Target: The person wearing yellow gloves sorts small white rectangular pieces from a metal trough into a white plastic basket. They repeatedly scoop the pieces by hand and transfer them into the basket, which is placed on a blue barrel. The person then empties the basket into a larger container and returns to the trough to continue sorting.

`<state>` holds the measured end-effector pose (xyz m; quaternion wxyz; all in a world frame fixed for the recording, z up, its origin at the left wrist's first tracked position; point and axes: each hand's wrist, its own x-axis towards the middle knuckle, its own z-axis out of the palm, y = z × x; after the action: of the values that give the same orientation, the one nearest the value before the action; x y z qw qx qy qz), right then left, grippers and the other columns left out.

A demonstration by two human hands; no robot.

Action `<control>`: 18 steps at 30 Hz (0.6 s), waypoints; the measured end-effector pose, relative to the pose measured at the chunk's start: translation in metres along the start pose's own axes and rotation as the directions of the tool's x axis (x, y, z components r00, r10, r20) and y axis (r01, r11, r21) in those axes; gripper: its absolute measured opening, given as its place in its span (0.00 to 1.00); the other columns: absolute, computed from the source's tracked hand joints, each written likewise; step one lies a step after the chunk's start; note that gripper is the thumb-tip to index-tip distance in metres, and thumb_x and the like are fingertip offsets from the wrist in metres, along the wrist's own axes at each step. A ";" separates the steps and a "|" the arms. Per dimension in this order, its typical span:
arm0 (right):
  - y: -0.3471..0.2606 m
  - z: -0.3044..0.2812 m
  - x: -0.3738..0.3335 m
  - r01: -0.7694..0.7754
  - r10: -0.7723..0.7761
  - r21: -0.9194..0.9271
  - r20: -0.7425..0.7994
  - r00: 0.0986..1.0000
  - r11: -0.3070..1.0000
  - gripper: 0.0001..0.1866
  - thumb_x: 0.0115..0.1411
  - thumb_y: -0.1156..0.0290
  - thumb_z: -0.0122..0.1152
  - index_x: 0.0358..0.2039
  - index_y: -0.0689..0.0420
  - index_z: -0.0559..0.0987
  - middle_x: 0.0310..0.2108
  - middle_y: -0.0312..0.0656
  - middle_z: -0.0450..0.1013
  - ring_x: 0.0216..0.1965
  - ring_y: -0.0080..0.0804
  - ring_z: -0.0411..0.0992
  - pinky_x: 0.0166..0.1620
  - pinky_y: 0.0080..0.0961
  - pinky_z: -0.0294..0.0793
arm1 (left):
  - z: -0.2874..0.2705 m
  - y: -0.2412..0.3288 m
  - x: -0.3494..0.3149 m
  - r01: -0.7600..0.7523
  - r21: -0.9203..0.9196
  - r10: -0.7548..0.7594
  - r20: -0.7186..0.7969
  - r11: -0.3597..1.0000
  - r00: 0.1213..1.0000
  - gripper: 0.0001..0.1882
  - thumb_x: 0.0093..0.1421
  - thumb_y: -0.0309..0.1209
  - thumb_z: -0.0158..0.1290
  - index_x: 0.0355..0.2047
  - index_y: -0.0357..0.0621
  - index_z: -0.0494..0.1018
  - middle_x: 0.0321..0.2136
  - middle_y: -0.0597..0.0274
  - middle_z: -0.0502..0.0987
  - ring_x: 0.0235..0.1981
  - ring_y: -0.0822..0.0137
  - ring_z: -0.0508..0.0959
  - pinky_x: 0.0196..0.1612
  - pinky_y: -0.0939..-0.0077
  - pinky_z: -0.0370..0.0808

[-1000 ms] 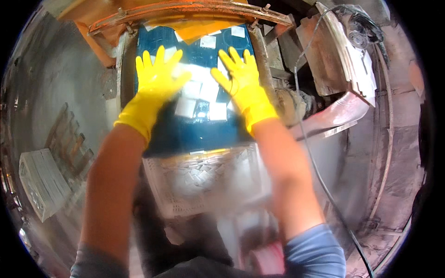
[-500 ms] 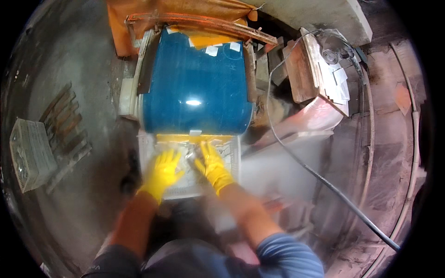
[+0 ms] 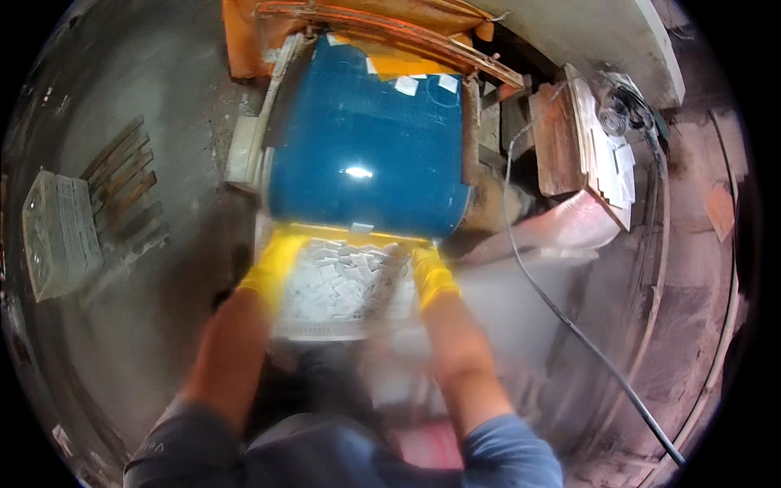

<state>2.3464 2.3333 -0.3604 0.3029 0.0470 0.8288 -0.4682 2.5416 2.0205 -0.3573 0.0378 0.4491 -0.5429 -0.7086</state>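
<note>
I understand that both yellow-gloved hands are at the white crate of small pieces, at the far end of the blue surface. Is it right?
Not quite: the head view shows the white crate of small pieces at the near end of the blue surface. The yellow-gloved left hand and right hand are indeed at it.

Blur softens the person's left hand (image 3: 279, 259) and right hand (image 3: 434, 275); whether either grips the white crate (image 3: 319, 331) is unclear. White pieces (image 3: 338, 281) inside partly smear together. The top edge cuts off the orange sheet (image 3: 242, 50), the lower edge both sleeves (image 3: 511, 451).
</note>
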 end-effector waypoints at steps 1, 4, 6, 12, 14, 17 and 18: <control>0.005 0.001 -0.002 -0.004 0.004 0.000 0.021 1.000 1.000 0.27 0.63 0.62 0.66 0.61 0.54 0.72 0.57 0.47 0.73 0.55 0.40 0.70 0.59 0.34 0.69 | 0.004 -0.015 0.003 0.010 0.012 -0.010 -0.012 1.000 1.000 0.30 0.57 0.24 0.64 0.61 0.39 0.70 0.50 0.53 0.80 0.49 0.60 0.80 0.53 0.68 0.76; 0.014 0.010 -0.011 0.014 -0.013 -0.017 0.069 0.998 1.000 0.26 0.64 0.64 0.66 0.61 0.53 0.73 0.55 0.44 0.74 0.54 0.35 0.70 0.58 0.34 0.68 | -0.010 -0.085 0.019 0.004 0.236 0.030 -0.139 0.972 0.990 0.31 0.54 0.21 0.66 0.59 0.42 0.72 0.47 0.54 0.81 0.47 0.60 0.81 0.52 0.68 0.76; 0.028 0.000 -0.021 -0.024 0.025 0.067 -0.017 1.000 0.997 0.26 0.62 0.70 0.68 0.60 0.55 0.72 0.55 0.45 0.75 0.53 0.33 0.71 0.56 0.32 0.70 | 0.009 -0.049 -0.010 0.071 0.417 -0.014 -0.137 0.906 0.990 0.33 0.52 0.19 0.68 0.59 0.45 0.71 0.51 0.54 0.79 0.50 0.60 0.79 0.53 0.68 0.77; 0.020 -0.015 -0.066 0.060 -0.083 -0.332 -0.055 0.995 0.942 0.17 0.66 0.66 0.66 0.52 0.58 0.80 0.45 0.49 0.81 0.46 0.37 0.80 0.51 0.30 0.76 | -0.001 -0.126 -0.015 0.025 0.451 0.053 -0.160 0.892 0.986 0.28 0.62 0.29 0.59 0.63 0.43 0.69 0.58 0.47 0.75 0.60 0.53 0.75 0.63 0.66 0.71; 0.028 -0.028 -0.079 0.100 -0.124 -0.378 -0.038 0.992 0.920 0.18 0.66 0.66 0.66 0.53 0.59 0.81 0.46 0.50 0.81 0.47 0.39 0.80 0.51 0.31 0.76 | -0.001 -0.141 -0.022 -0.007 0.399 0.084 -0.177 0.917 0.981 0.28 0.63 0.29 0.59 0.63 0.44 0.69 0.58 0.48 0.75 0.60 0.53 0.74 0.64 0.66 0.70; -0.021 -0.033 -0.118 0.219 -0.242 -0.337 -0.028 0.970 0.916 0.20 0.65 0.62 0.67 0.54 0.57 0.82 0.48 0.53 0.80 0.48 0.46 0.79 0.53 0.34 0.76 | -0.014 -0.119 -0.052 -0.019 0.461 0.146 -0.241 0.887 0.959 0.30 0.61 0.25 0.63 0.64 0.45 0.69 0.56 0.50 0.77 0.57 0.55 0.76 0.60 0.68 0.72; -0.030 -0.045 -0.130 0.271 -0.291 -0.259 -0.039 0.956 0.927 0.20 0.64 0.61 0.68 0.54 0.56 0.82 0.48 0.53 0.80 0.48 0.47 0.79 0.54 0.35 0.75 | -0.013 -0.100 -0.070 -0.229 0.421 0.338 -0.205 0.878 0.918 0.28 0.61 0.26 0.62 0.62 0.42 0.70 0.55 0.47 0.77 0.57 0.51 0.76 0.62 0.65 0.70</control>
<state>2.4204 2.3790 -0.2499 0.2041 -0.0931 0.8904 -0.3959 2.6355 2.0892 -0.3964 0.1266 0.4555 -0.7225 -0.5045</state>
